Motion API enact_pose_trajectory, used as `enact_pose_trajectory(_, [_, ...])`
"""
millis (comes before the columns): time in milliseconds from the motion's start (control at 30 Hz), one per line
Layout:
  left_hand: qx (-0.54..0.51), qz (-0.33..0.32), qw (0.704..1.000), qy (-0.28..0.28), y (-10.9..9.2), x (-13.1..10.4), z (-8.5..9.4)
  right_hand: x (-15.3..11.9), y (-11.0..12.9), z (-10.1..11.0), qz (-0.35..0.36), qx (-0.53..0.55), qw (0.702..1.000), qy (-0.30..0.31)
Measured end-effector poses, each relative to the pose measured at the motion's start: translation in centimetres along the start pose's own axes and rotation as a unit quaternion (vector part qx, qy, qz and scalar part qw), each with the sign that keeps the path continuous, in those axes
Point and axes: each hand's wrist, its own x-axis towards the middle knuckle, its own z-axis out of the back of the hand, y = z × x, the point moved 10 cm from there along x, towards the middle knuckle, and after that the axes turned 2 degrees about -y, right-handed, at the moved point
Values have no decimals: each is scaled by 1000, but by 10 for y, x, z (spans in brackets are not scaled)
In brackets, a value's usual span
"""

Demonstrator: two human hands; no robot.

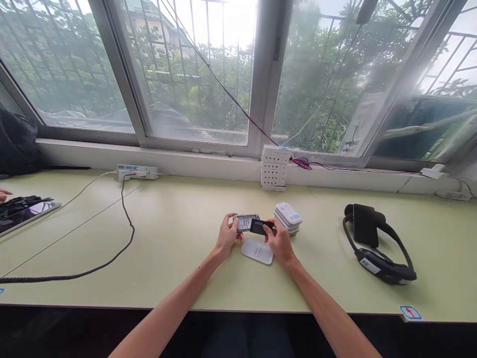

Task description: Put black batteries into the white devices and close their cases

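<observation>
My left hand (pixel 226 235) grips a small white-edged device (pixel 246 222) whose open back shows a printed label. Between the fingers of my right hand (pixel 278 239) is a black battery (pixel 258 227) marked "300" and a further character. Its left end overlaps the right side of the device; whether the two touch, I cannot tell. Just below them a white back cover (pixel 257 251) lies flat on the table. Beside my right hand, at its upper right, stands a stack of white devices (pixel 288 214).
A black headset (pixel 387 268) lies on the table (pixel 179 268) at the right. White modules (pixel 275 166) stand against the sill. A power strip (pixel 137 172) and black cable (pixel 128 243) are at the left. Another person's fingers show near a tablet (pixel 28 216) at the far left.
</observation>
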Motion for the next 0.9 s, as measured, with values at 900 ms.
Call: enact_pose_trajectory(900, [99, -62, 987, 112, -12, -14, -27, 3, 1, 5, -6, 19, 999, -25])
